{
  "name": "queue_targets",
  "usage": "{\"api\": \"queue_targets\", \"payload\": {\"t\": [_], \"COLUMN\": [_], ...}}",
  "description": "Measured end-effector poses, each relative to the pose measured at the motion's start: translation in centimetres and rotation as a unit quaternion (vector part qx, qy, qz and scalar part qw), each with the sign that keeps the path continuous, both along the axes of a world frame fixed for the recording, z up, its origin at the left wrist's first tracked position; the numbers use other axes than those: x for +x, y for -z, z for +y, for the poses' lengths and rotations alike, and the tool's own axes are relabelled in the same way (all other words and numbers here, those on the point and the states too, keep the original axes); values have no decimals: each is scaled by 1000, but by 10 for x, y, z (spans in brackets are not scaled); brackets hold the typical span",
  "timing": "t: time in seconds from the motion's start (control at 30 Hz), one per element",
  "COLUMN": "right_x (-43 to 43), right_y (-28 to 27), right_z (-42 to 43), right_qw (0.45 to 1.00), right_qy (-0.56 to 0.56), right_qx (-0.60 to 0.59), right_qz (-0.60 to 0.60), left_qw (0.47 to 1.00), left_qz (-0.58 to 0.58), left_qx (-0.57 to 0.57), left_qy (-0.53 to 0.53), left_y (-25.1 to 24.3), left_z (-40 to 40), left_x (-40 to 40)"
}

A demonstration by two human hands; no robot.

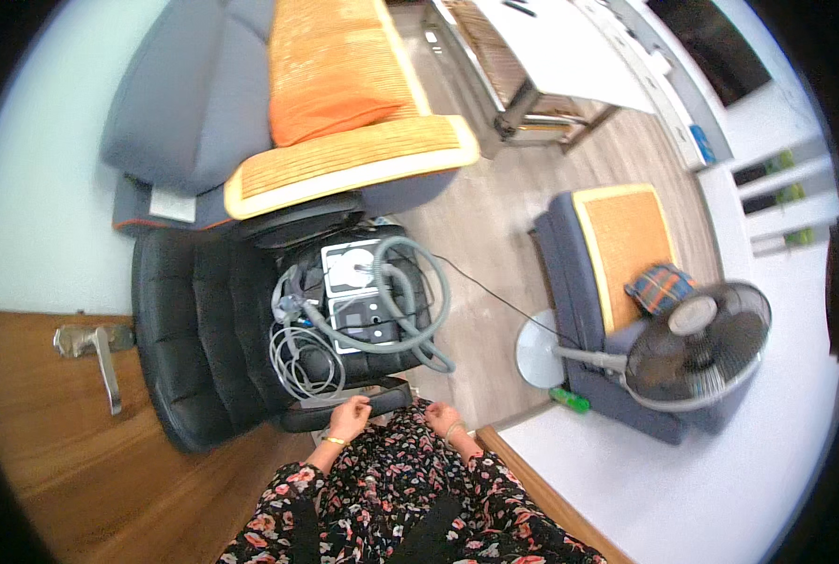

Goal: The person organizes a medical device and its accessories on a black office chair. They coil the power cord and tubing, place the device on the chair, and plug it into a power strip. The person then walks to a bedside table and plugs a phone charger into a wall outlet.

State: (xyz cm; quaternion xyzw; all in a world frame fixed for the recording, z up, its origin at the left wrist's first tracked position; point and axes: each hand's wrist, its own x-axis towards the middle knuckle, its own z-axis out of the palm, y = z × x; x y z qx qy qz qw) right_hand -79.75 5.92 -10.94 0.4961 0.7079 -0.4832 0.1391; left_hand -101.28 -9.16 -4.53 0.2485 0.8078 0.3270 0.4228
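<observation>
My left hand, a gold bracelet at its wrist, is beside the black chair's near armrest; whether it grips anything is unclear. In front of the floral clothing, my right hand wears a bangle, its fingers loosely curled. A black leather chair stands before me. On its seat rests a white and grey device that looks like a CPAP machine, with a corrugated grey hose looped over it. A clear mask and coiled clear tubing lie beside the device.
A standing fan is at the right, by a grey seat with a woven mat. A sofa with an orange pillow stands beyond the chair. A white-topped table is farther off. A wooden door is at the left.
</observation>
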Motion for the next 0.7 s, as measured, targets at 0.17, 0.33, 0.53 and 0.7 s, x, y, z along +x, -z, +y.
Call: {"api": "queue_targets", "payload": {"t": [0.17,0.33,0.53,0.7], "right_x": [29,63,152,230], "right_y": [-42,-32,-36,-45], "right_z": [-17,11,44,67], "right_qw": [999,999,963,967], "right_qy": [-20,38,220,211], "right_qx": [-13,-8,-151,-145], "right_qz": [-29,17,44,7], "left_qw": [998,997,969,897], "left_qz": [-10,55,-9,-186], "left_qx": [-20,-1,-139,-75], "left_qy": [-52,-54,-206,-393], "left_y": [15,36,66,65], "left_z": [-55,-59,-72,-66], "left_x": [32,15,89,136]}}
